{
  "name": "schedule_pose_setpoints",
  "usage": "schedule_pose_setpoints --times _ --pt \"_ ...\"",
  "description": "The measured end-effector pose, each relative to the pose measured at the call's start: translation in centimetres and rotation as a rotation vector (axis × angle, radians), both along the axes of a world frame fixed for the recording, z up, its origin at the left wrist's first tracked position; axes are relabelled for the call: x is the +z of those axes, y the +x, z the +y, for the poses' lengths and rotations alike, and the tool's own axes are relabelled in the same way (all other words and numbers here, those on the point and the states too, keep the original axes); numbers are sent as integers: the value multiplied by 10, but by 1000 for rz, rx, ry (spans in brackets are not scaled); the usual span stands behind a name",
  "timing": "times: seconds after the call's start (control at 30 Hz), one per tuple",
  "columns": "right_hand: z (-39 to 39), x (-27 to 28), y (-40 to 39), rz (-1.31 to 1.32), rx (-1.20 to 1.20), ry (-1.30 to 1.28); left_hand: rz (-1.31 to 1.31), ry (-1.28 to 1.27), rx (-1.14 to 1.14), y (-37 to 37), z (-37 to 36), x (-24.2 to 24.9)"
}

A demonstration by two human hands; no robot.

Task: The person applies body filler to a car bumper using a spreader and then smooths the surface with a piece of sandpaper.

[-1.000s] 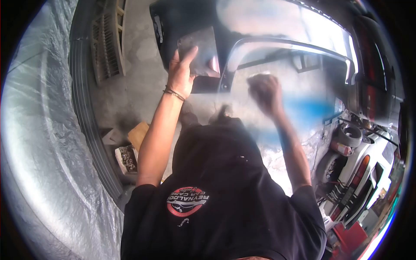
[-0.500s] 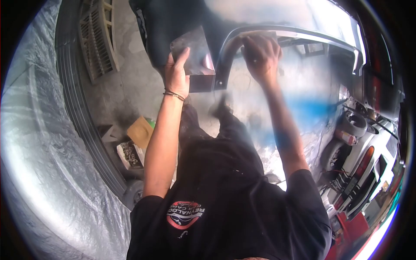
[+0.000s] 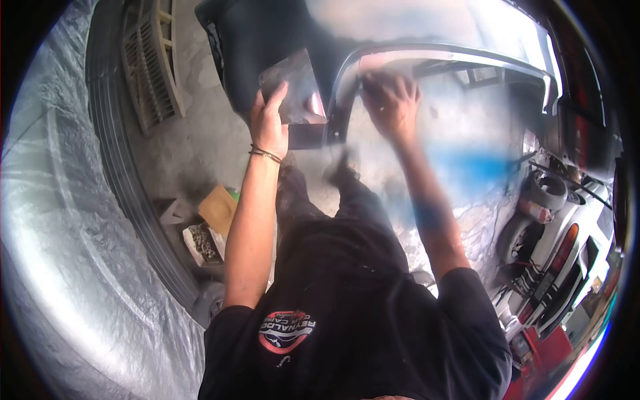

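My left hand (image 3: pixel 269 127) grips a flat, glossy rectangular plate (image 3: pixel 291 87) by its lower left edge, thumb lying on top. Smudges and a pinkish shine show on the plate, which lies over the dark lower end of a car fender (image 3: pixel 333 27). My right hand (image 3: pixel 392 103) is just below the fender's curved wheel arch, at its left end. Its fingers are curled in and slightly blurred. Whatever sits under those fingertips is hidden.
Silver plastic sheeting (image 3: pixel 60 227) covers the left side. A slatted grille (image 3: pixel 150 67) lies on the concrete floor, with a box of small parts (image 3: pixel 202 244) and yellow cardboard (image 3: pixel 217 208) nearby. Tyres (image 3: pixel 543 190) and a white car part with a tail light (image 3: pixel 567 247) stand right.
My right hand has come down and slightly left, off the arch edge. My left hand and the plate have shifted slightly downward.
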State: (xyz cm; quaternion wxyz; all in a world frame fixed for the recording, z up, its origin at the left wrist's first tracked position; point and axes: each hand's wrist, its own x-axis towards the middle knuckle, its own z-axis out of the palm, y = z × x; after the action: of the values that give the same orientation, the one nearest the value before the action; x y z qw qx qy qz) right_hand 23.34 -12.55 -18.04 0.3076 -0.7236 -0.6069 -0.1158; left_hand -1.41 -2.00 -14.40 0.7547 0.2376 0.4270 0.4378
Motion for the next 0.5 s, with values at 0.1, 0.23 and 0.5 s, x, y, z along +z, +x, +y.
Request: schedule_pose_setpoints --times 0.1,0.23,0.5 --pt "-15 7 -4 29 -18 -52 9 11 6 -1 2 -3" --pt "3 17 7 -28 -77 66 33 7 -8 -1 2 0" --pt "24 13 20 50 -67 180 35 25 -33 -3 3 -2"
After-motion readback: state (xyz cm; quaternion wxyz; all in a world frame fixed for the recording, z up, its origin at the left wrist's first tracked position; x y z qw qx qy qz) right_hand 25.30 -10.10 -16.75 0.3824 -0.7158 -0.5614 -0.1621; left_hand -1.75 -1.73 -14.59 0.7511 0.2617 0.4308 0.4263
